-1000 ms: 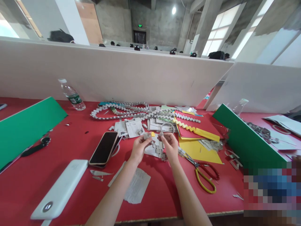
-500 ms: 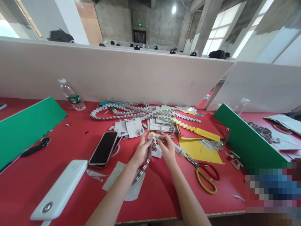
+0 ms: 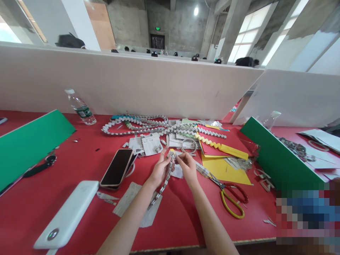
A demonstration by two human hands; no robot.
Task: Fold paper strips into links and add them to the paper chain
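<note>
Over the middle of the red table, my left hand (image 3: 158, 170) is closed around a folded paper chain (image 3: 165, 184) of grey printed paper. The chain's lower part hangs toward my left forearm and a sheet below. Thumb and fingers of my right hand (image 3: 188, 165) pinch the chain's upper end, close to my left fingertips. What exactly lies between those fingertips is too small to make out. Beyond my hands lie long finished-looking zigzag paper chains (image 3: 119, 131) and a yellow zigzag chain (image 3: 208, 141). Scissors (image 3: 225, 193) with red and yellow handles rest to the right.
To the left are a phone (image 3: 117, 168), a white power bank (image 3: 67, 214), a wristwatch (image 3: 47, 163) and a water bottle (image 3: 83, 110). Yellow paper (image 3: 225, 170) lies under the scissors' far side. Green boards (image 3: 276, 152) flank the space; a white partition (image 3: 132, 83) stands behind.
My right fingertips have moved slightly left, onto the chain's upper end, and look more tightly pinched. My left hand has barely moved.
</note>
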